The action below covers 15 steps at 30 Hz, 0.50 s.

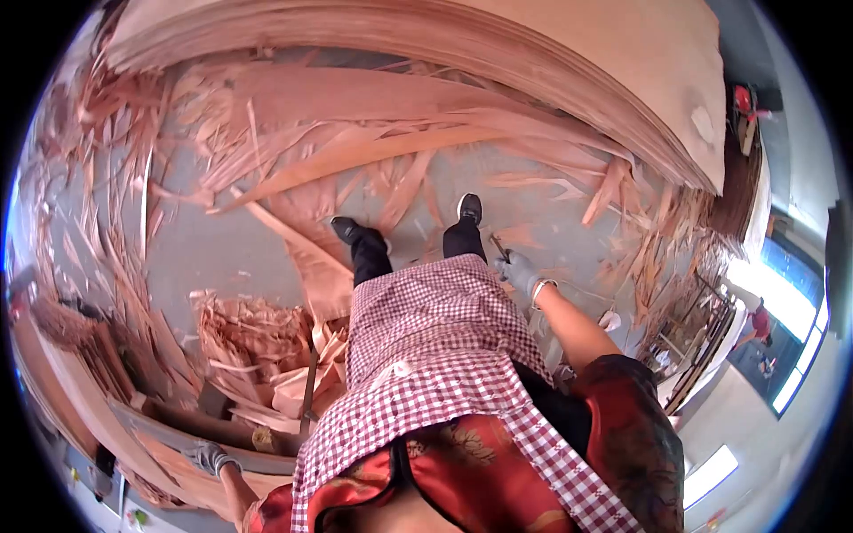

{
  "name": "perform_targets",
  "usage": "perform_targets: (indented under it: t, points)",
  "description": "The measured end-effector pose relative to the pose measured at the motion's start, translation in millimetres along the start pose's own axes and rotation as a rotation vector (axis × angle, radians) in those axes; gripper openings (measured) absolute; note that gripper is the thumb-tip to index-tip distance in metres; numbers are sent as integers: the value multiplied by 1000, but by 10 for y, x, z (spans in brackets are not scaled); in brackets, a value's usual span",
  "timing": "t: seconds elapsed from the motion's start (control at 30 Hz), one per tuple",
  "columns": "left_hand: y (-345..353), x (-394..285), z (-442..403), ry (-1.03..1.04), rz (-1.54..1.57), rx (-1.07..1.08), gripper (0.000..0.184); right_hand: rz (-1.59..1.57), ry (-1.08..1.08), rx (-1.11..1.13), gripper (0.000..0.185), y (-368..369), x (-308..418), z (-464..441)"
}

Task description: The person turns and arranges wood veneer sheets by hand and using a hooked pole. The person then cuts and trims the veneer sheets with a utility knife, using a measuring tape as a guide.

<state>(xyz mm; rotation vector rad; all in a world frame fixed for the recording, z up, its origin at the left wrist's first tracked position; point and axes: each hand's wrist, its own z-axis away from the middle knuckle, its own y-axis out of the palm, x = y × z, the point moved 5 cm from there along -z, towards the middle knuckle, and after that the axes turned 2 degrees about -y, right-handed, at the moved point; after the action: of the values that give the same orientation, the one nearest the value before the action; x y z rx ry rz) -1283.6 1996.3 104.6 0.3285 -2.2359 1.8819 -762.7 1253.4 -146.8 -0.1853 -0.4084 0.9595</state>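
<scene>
Right hand (520, 274), gloved, closed around a slim tool (498, 245) projecting ahead. Left hand (211, 457), gloved, at the board edge (263, 463) beside it; finger closure cannot be determined.

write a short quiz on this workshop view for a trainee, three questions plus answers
1. True or false: the grey-gloved right hand holds a slim, dark, rod-like object.

2. What lies scattered over the smooth grey floor?
a) blue plastic pipes
b) thin reddish-brown wooden strips
c) green glass bottles

3. Which is nearer the black shoes with pale soles: the right hand or the grey-gloved left hand?

Key: 1. True. 2. b. 3. The right hand.
</scene>
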Motion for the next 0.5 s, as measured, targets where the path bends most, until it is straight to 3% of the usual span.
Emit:
perform_targets:
  t: [0.07, 0.13, 0.17, 0.2, 0.27, 0.33, 0.4, 0.43, 0.47, 0.5]
  points:
    - [-279, -1157, 456, 342, 114, -85, 44, -208, -52, -22, 18, -140, -266, -253]
    - [-499, -2291, 1442, 608, 298, 144, 43, -343, -43, -20, 18, -459, -293, -195]
    - [-392, -2662, 1805, 659, 430, 387, 42, -346, -112, -78, 29, -486, -622, -401]
    - [-238, -2980, 2294, 607, 548, 749, 42, -337, -140, -99, 30, -460, -1049, -702]
    - [11, -3474, 3274, 275, 677, 1446, 43, -281, -160, -122, 32, -596, -1619, -1143]
    - [-14, -3889, 4266, 135, 628, 1774, 48, -225, -108, -139, 33, -1000, -1792, -1174]
    - [-418, -4471, 5155, 539, 476, 1629, 32, -187, -7, -156, 32, -1519, -1981, -1046]
    - [-518, -4717, 5494, 759, 364, 1583, 44, -472, -42, -197, 21, -1464, -2489, -1446]
    - [-655, -4985, 5792, 1130, 468, 1408, 42, -755, -87, -232, 13, -1404, -3006, -1850]
    - [-788, -5253, 5841, 1454, 499, 1199, 42, -913, -54, -210, 11, -1410, -2956, -1871]
